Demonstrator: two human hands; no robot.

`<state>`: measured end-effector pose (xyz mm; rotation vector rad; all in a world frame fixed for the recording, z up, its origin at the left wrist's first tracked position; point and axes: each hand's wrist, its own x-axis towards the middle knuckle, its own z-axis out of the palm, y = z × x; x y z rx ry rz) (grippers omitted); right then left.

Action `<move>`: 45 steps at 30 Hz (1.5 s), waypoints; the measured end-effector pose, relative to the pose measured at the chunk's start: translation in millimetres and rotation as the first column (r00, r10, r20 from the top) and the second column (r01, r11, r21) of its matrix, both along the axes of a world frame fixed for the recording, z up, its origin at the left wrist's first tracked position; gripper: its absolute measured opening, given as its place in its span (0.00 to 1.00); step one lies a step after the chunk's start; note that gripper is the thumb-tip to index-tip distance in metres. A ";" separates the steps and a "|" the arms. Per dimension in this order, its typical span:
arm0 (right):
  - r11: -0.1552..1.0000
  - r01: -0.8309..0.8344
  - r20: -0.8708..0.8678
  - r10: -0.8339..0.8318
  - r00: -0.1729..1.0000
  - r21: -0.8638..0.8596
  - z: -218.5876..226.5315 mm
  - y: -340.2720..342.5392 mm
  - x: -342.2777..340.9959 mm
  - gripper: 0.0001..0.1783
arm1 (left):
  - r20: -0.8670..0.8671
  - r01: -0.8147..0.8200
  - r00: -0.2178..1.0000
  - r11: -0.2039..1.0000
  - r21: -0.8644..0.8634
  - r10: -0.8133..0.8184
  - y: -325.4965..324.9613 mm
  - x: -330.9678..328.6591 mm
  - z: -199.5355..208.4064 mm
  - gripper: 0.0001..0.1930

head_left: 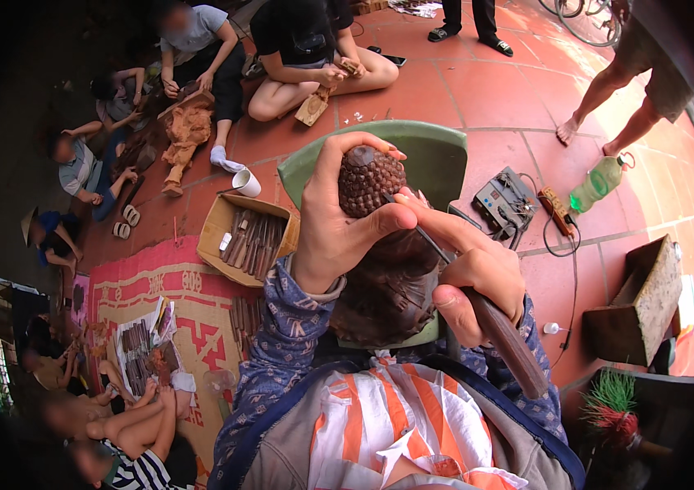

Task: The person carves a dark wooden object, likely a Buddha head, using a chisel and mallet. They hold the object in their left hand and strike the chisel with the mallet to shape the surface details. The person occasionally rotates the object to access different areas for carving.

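Note:
A dark brown wood carving [383, 298] stands upright in front of my body. Its rounded top [370, 184] is covered in small bumps like tight curls. My left hand [326, 233] curves round that top, with the fingers over the far side and the thumb along the near side. My right hand [482, 278] grips a wood-carving chisel [514, 351], its long wooden handle slanting down to the right. The thin metal blade meets the bumpy surface beside my left thumb. Behind the carving curves a green plastic backrest or tub [437, 155]. My hands hide part of the carving.
At left, a cardboard box [209, 255] holds several chisels; a white cup [246, 183] stands behind it on a tiled floor. Several people sit carving along the left. To the right are a control box with cables [504, 200], a green bottle [598, 181] and a wooden box [637, 302].

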<state>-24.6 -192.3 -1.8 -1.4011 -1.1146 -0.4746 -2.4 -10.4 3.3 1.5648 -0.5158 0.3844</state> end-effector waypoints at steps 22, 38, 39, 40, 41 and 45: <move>0.899 -0.044 -0.161 0.126 0.979 0.436 -39.7 29.1 -11.6 0.22 | 0.051 0.026 0.998 0.999 0.022 -0.027 5.6 4.9 -5.7 0.42; 0.836 -0.113 -0.139 0.220 0.966 0.537 -52.4 44.7 -5.9 0.21 | 0.004 0.043 0.999 0.998 -0.047 -0.043 4.3 0.5 -4.2 0.40; 0.835 -0.111 -0.138 0.218 0.966 0.540 -53.1 46.3 -7.0 0.22 | -0.007 0.052 0.999 0.997 -0.057 -0.052 3.9 0.5 -4.1 0.40; 0.833 -0.109 -0.138 0.216 0.967 0.542 -53.3 47.9 -8.6 0.23 | -0.018 0.060 0.998 0.996 -0.067 -0.062 3.5 0.2 -3.8 0.40; 0.836 -0.092 -0.150 0.203 0.968 0.541 -53.3 49.4 -11.2 0.24 | -0.029 0.069 0.997 0.995 -0.077 -0.071 3.0 0.2 -3.6 0.40; 0.809 -0.037 -0.151 0.154 0.976 0.586 -57.4 61.4 -15.2 0.24 | -0.025 0.088 0.996 0.993 -0.073 -0.090 3.9 0.5 -3.0 0.40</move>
